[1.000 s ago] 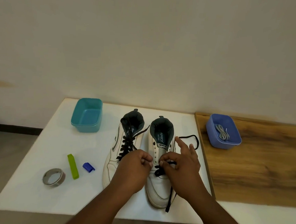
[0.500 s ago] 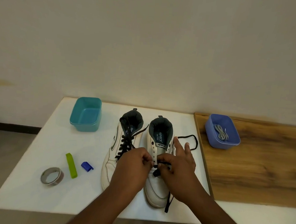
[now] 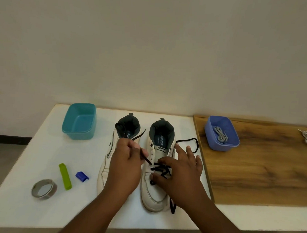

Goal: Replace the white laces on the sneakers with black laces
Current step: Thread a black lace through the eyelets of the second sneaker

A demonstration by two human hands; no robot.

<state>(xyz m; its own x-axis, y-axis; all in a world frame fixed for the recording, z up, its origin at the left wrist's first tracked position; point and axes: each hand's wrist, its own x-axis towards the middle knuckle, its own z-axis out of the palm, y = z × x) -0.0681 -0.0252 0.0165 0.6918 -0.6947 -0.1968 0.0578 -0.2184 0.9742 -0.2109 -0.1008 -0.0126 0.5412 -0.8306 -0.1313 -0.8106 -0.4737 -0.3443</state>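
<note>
Two hands work on the right sneaker on the white table: the left hand pinches the soft, limp black lace, best held near its stiff tip, while the right hand rests spread, gripping nothing.

Sneakers: side by side, counter centre.
Tub: 10 o'clock of them.
Tape roll, clip, cap: 8 o'clock.
Lace tub: 2 o'clock, on the board.
</note>
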